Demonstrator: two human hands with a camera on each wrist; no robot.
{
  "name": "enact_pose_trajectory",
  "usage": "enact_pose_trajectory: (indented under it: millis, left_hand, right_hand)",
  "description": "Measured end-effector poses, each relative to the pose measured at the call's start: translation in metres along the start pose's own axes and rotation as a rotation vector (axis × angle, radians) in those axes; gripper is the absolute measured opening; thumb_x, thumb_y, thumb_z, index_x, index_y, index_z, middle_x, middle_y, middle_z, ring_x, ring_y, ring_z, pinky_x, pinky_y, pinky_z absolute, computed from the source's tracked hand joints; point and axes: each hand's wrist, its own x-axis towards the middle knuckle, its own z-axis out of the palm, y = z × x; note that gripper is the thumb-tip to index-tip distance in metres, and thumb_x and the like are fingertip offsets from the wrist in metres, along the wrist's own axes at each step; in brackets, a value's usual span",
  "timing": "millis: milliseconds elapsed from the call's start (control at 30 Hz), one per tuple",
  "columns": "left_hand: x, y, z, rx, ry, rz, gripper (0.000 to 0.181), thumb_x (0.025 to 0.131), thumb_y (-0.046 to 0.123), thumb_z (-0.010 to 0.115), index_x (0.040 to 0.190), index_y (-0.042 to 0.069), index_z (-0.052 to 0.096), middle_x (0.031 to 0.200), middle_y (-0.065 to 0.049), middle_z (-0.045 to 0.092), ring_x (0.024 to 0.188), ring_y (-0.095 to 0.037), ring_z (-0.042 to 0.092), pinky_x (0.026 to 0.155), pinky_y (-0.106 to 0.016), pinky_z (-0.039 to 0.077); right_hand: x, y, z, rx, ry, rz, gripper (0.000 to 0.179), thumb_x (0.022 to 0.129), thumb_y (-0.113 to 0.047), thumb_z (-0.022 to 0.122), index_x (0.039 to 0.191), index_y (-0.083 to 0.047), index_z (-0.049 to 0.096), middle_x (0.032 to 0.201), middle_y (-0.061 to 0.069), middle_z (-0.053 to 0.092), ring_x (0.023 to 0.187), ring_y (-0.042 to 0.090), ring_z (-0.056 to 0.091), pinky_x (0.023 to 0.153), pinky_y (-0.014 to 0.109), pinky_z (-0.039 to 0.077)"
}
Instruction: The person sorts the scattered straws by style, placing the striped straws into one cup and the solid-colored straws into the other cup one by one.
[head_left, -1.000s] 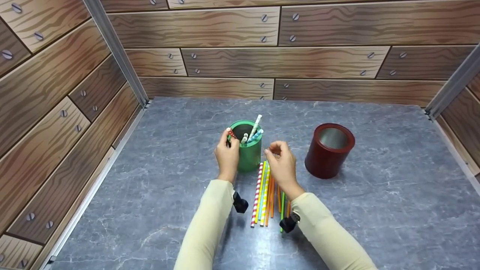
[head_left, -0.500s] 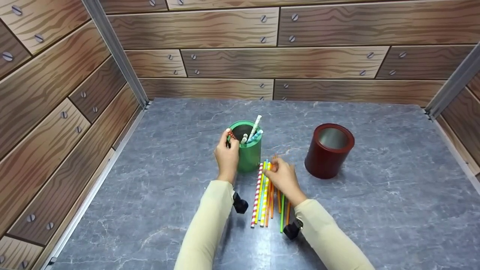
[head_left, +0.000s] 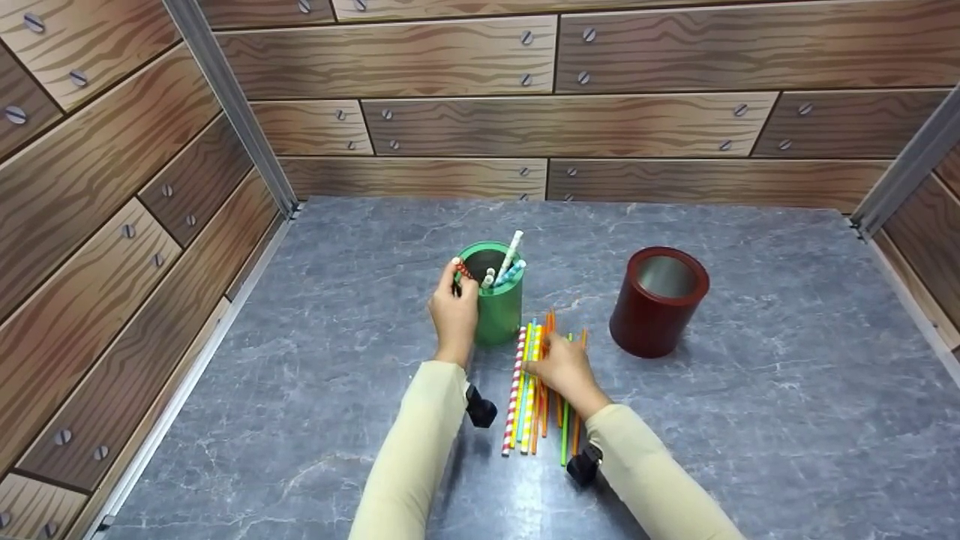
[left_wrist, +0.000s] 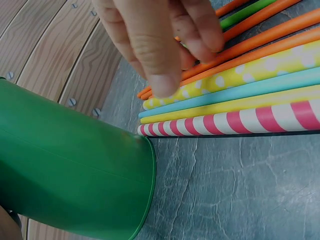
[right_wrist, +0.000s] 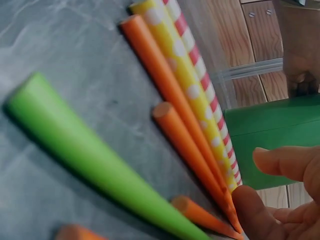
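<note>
At the far left, my left hand (head_left: 454, 311) holds the rim of the green cup (head_left: 501, 321), its fingers narrow beside the red dotted straw (head_left: 464, 269); I can't tell whether they pinch that straw too. An uneven pull there could tip the cup, since its pale straw (head_left: 512, 251) and blue patterned straw (head_left: 511, 272) lean toward the right of the rim. Near the cup's foot, on the counter (head_left: 360, 300), the pink striped straw (left_wrist: 240, 121) begins a row: plain yellow straw (left_wrist: 235, 107), light blue straw (left_wrist: 235, 92), then yellow dotted straw (left_wrist: 260, 67), all packed close. My right hand (head_left: 568, 367) is over this row, thumb and fingers parted, apparently holding nothing. Closing them on such a tight row, I might catch two straws or roll a neighbour aside. The orange straws (left_wrist: 265, 39) bunch at their far ends, so dragging one could sweep others along. Further right, the green straw (head_left: 565, 435) lies near my wrist camera (head_left: 583, 463), which could brush it. Rightmost, the dark red cup (head_left: 652, 322) stands apart; only a wide swing would knock it.
</note>
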Motion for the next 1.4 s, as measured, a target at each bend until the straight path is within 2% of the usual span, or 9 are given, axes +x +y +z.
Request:
enact_pose_trajectory:
  millis: [300,433,533,633,700,767,933,1200,1400]
  left_hand:
    - [0.0002,-0.0016,0.0002,-0.016,-0.008,-0.014,0.040,0.082,0.013,0.051,0.120,0.009,0.062,0.108,-0.013,0.066,0.082,-0.020,0.057,0.078,-0.037,0.048]
    - [0.0006,-0.0009,0.0002,-0.015,-0.008,-0.015,0.040,0.082,0.013,0.051,0.120,0.009,0.063,0.106,-0.013,0.067,0.080,-0.019,0.056,0.076,-0.037,0.048]
    - [0.0006,-0.0001,-0.0002,-0.004,-0.005,-0.018,0.040,0.082,0.013,0.052,0.120,0.010,0.063,0.104,-0.012,0.067,0.078,-0.019,0.055,0.074,-0.036,0.048]
    - [0.0004,0.0009,-0.0007,0.002,-0.004,-0.023,0.040,0.082,0.013,0.052,0.120,0.011,0.063,0.103,-0.011,0.068,0.077,-0.019,0.054,0.074,-0.036,0.047]
    - [0.0001,0.0012,-0.0009,0.005,-0.003,-0.023,0.040,0.081,0.013,0.052,0.120,0.011,0.063,0.104,-0.011,0.068,0.078,-0.019,0.055,0.075,-0.036,0.047]
    - [-0.0002,0.0012,-0.0008,0.005,-0.003,-0.022,0.040,0.081,0.013,0.052,0.120,0.011,0.063,0.105,-0.011,0.067,0.080,-0.020,0.056,0.076,-0.037,0.048]
    - [-0.0002,0.0004,-0.0003,-0.005,-0.004,-0.023,0.039,0.081,0.012,0.052,0.119,0.010,0.064,0.106,-0.011,0.067,0.082,-0.020,0.057,0.077,-0.037,0.048]
    - [-0.0001,0.0010,-0.0007,-0.012,-0.012,-0.008,0.039,0.082,0.012,0.051,0.119,0.010,0.063,0.103,-0.011,0.068,0.075,-0.017,0.054,0.072,-0.034,0.047]
    - [-0.0003,0.0015,-0.0005,-0.008,-0.018,-0.022,0.040,0.083,0.012,0.051,0.121,0.010,0.062,0.107,-0.011,0.067,0.081,-0.019,0.058,0.076,-0.036,0.048]
  right_hand:
    - [-0.0005,0.0009,0.0062,-0.116,0.007,-0.085,0.043,0.064,-0.025,0.079,0.090,0.002,0.059,0.084,0.018,0.063,0.077,0.033,0.058,0.073,0.046,0.047]
    - [0.0008,0.0005,0.0069,-0.207,-0.004,-0.137,0.045,0.062,-0.026,0.079,0.092,0.003,0.062,0.090,0.022,0.066,0.083,0.039,0.061,0.101,0.052,0.030]
    - [0.0018,-0.0005,0.0062,-0.229,-0.019,-0.139,0.045,0.063,-0.025,0.079,0.092,0.004,0.062,0.092,0.024,0.066,0.084,0.040,0.061,0.105,0.054,0.022]
    - [0.0014,-0.0015,0.0055,-0.222,-0.018,-0.130,0.036,0.063,-0.021,0.077,0.087,0.003,0.062,0.082,0.019,0.065,0.075,0.035,0.060,0.087,0.047,0.043]
    - [0.0014,-0.0018,0.0056,-0.227,-0.010,-0.134,0.029,0.063,-0.017,0.074,0.082,0.001,0.062,0.078,0.017,0.064,0.068,0.031,0.057,0.068,0.045,0.048]
    - [0.0012,-0.0021,0.0057,-0.234,-0.005,-0.131,0.022,0.062,-0.015,0.071,0.077,-0.001,0.060,0.073,0.014,0.062,0.064,0.029,0.054,0.063,0.044,0.047]
    - [0.0019,-0.0023,0.0044,-0.188,-0.035,-0.072,0.017,0.062,-0.012,0.067,0.074,-0.003,0.058,0.071,0.011,0.060,0.062,0.025,0.051,0.060,0.039,0.047]
    - [0.0027,-0.0004,0.0013,-0.049,-0.078,0.015,0.044,0.067,-0.010,0.068,0.108,0.005,0.059,0.083,0.014,0.063,0.060,0.022,0.058,0.058,0.031,0.049]
    - [0.0021,0.0016,0.0014,0.049,-0.080,0.028,0.051,0.067,-0.004,0.064,0.116,0.006,0.056,0.092,0.019,0.062,0.053,0.018,0.055,0.050,0.028,0.048]
